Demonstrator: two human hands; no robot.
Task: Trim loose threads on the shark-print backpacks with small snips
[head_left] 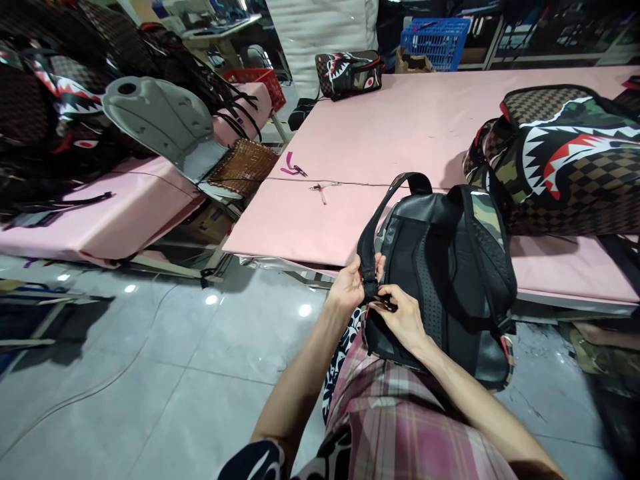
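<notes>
A black backpack [434, 253] leans against the edge of the pink table, its padded back panel and straps facing me. My left hand [349, 285] is closed around the lower end of its left shoulder strap [369, 248], near the strap's adjuster. Just below, my right hand [404, 319] is closed in a pinch by the bag's lower left side. A small dark, shiny thing shows at its fingertips; its kind cannot be made out. Camouflage and checked fabric shows along the bag's edges.
Shark-mouth print bags [575, 160] are heaped on the right of the pink table [310, 227]. Small cutters [320, 189] with pink ribbon lie left of the backpack. Behind are a small printed bag [349, 73] and a blue crate [435, 43]. A grey chair [160, 117] stands left.
</notes>
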